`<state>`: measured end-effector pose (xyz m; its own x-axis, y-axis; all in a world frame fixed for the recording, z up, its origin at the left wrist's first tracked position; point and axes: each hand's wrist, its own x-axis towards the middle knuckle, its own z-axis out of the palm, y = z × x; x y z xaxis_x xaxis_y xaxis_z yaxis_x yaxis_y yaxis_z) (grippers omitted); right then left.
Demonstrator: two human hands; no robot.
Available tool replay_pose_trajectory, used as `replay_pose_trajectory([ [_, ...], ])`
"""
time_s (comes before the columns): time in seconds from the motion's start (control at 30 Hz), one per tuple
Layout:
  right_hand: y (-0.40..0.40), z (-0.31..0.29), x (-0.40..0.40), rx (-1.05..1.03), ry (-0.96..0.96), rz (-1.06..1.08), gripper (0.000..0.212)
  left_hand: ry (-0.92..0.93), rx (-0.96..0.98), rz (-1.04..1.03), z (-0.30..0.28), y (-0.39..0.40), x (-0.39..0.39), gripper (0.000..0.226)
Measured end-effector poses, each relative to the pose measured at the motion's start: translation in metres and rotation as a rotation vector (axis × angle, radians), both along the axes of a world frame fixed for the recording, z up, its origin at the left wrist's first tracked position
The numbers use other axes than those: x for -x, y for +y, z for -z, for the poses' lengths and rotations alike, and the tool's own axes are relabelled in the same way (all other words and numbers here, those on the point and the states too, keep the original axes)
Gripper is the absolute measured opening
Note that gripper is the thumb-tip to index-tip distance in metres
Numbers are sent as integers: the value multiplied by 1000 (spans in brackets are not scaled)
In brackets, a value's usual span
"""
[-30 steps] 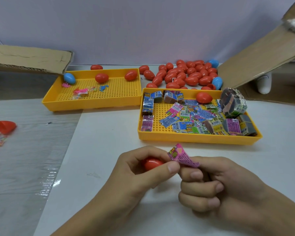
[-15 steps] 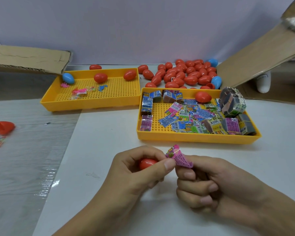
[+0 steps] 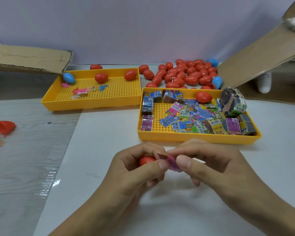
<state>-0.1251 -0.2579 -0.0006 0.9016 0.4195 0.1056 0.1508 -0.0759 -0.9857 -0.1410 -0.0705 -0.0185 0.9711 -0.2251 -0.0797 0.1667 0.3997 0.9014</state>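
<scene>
L hand (image 3: 134, 169) is curling round a red egg shell (image 3: 146, 161), fingers wrapping its far side and thumb closing in from the near side. R hand (image 3: 211, 166) is pinching a folded pink leaflet (image 3: 171, 163) btwn thumb and forefinger, just R of the shell and touching the L thumb tip. The shell is mostly hidden, so can't tell if its mouth is facing the paper. Prob. the step is tucking the leaflet into the shell. To do it well, it's worth folding the paper tight and narrow, turning the opening toward R hand, feeding one corner first, and using the L thumb as a guide w/o squeezing the shell out of shape. Both hands are working just above a white tabletop (image 3: 109, 142). Directly beyond the grip a yellow tray (image 3: 194, 137) is holding loose and bundled leaflets plus one red egg. Beyond and to the L a second yellow tray (image 3: 92, 105) is holding a few eggs and small toys. Further back a pile of red eggs (image 3: 182, 75) is lying btwn two cardboard flaps (image 3: 254, 65). Well L of the grip, clear plastic film (image 3: 24, 167) is covering the table, w/ open red shells (image 3: 5, 126) at its edge. A pale wall (image 3: 143, 23) is closing off the back.
</scene>
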Motion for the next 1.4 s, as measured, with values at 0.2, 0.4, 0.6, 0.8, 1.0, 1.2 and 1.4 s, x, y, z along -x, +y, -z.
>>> replay_pose_trajectory([
  [0.2, 2, 2, 0, -80, 46, 19, 21, -11, -39, 1, -1, 0, 0, 16],
  [0.4, 0, 1, -4, -156, 250, -4, 28, 42, 34, 14, -4, -3, -2, 13],
  [0.6, 4, 6, 6, 108, -270, 190, 23, 38, 50, -13, 1, -3, -6, 10],
  [0.8, 3, 5, 7, 246, -697, 224, 25, -104, -109, 20, 0, -3, 2, 14],
  [1.0, 1, 4, 4, 48, -331, 179, 13, -244, -277, 19, 3, -4, 6, 22],
  [1.2, 3, 5, 4, 85, -344, 163, 17, -269, -277, 21, 2, -2, 5, 13],
  [1.4, 5, 11, 3, 13, -329, 182, 24, -336, -387, -2, 6, -2, 6, 19],
])
